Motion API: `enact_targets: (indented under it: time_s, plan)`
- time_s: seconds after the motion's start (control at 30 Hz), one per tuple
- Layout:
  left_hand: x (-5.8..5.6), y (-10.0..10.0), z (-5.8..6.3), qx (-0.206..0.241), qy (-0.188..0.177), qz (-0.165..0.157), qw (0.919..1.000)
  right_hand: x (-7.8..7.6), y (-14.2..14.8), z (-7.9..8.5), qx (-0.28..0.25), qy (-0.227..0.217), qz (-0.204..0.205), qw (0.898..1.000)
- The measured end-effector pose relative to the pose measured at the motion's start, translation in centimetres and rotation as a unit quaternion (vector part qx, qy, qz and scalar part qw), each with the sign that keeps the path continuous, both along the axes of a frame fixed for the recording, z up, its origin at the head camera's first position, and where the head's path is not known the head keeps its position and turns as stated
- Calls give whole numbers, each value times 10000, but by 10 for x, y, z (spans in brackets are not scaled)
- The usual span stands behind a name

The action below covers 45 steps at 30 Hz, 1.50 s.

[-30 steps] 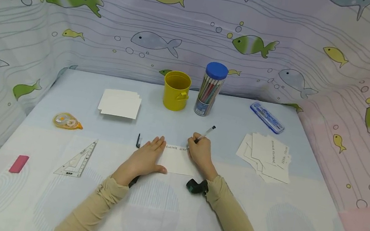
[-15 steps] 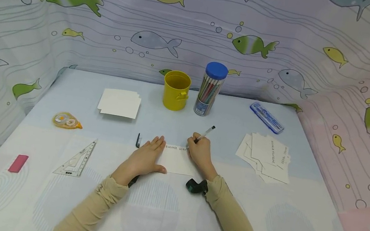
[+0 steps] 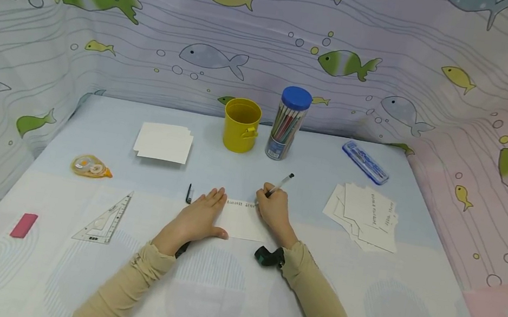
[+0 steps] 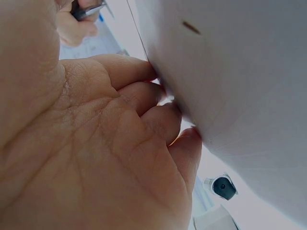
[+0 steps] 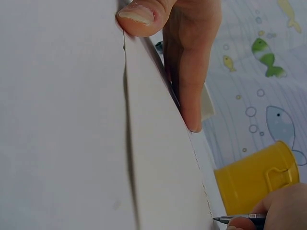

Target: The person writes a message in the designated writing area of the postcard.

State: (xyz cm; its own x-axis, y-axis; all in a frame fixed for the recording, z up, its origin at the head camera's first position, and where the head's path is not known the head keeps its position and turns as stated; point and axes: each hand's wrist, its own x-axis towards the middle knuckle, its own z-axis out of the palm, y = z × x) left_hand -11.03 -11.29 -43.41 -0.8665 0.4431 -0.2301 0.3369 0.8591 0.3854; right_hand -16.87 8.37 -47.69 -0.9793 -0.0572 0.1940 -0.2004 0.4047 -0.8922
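A white card (image 3: 244, 224) with a line of handwriting along its far edge lies on the table in the middle of the head view. My left hand (image 3: 200, 214) rests flat over the card's left side, fingers straight and thumb at the near edge. My right hand (image 3: 274, 209) pinches a pen (image 3: 281, 184), its tip at the written line near the card's far right. In the right wrist view the pen tip (image 5: 217, 219) meets the card close to its edge. The left wrist view shows my left palm (image 4: 96, 143) with fingertips down at the card's surface.
Behind stand a yellow bucket (image 3: 241, 126) and a blue-lidded jar of pencils (image 3: 287, 125). Blank cards (image 3: 165, 142) are at left, written cards (image 3: 365, 219) and a blue case (image 3: 365, 162) at right. A pen cap (image 3: 189, 193), correction tape (image 3: 91, 166), set square (image 3: 107, 221) and pink eraser (image 3: 24, 225) lie leftward.
The head view shifts very slightly. The right hand stays at the card's written line with the pen, and the left hand keeps its place on the card.
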Motion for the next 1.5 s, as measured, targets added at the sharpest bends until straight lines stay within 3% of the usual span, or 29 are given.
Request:
enact_targets:
  time_s: [0.07,0.13,0.3,0.5,0.8,1.03,1.5]
  plan:
    - [0,0,0,1,-1,3,10000,6,-3,12,-35,-52,-16,10000]
    - [0,0,0,14,7,1,10000,6,-2,12,-30,-117,27,9999]
    - [1,-1,-1,40,36,7,10000,-5,4,-6,187,-162,143,9996]
    - [3,0,0,58,42,-8,10000,-5,6,-6,260,-44,144,9995]
    - [0,-2,-2,8,106,-37,9999,-6,5,-5,-209,-65,259,9994]
    - [2,-2,2,301,108,-57,9995,-6,5,-4,-2,-28,33,10000]
    - [1,-1,0,-37,64,-28,10000,-5,4,-3,145,-81,71,9998]
